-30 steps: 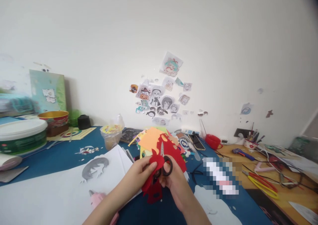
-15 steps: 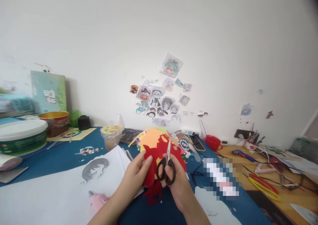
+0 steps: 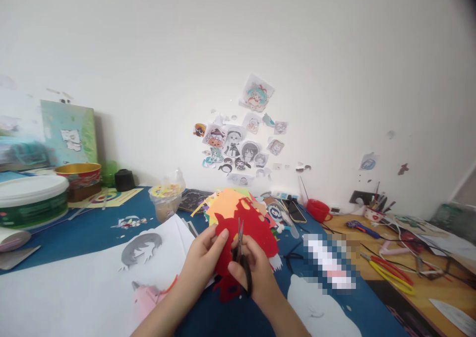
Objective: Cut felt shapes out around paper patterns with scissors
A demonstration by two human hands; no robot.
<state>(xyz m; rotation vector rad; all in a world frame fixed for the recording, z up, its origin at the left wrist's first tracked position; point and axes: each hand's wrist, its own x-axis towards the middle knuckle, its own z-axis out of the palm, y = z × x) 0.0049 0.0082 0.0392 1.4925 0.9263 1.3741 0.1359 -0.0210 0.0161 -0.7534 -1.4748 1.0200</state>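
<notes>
Between the thumb and fingers of my left hand (image 3: 205, 256) is a red cut-out piece (image 3: 225, 222), felt-like, held upright with a pointed top corner. My right hand (image 3: 256, 265) is closed around black-handled scissors (image 3: 246, 273), fingers in the loops. The blades point up beside the red piece's right edge, slightly parted; I cannot tell whether they touch it. Behind lies a larger red sheet (image 3: 266, 230) with holes cut in it, on a pile with an orange sheet (image 3: 225, 203). A red scrap (image 3: 226, 293) sits below my hands.
White paper (image 3: 74, 287) with a grey hair-shaped cut-out (image 3: 139, 248) covers the left side. A pink glue gun (image 3: 145, 297) lies by my left forearm. To the right are a white cut-out (image 3: 316, 302), a red cup (image 3: 318, 209) and red-yellow-handled pliers (image 3: 390, 275).
The scissors have turned more edge-on and dropped slightly, their blades moving left closer to the red piece. My left hand keeps its hold. The view has shifted slightly.
</notes>
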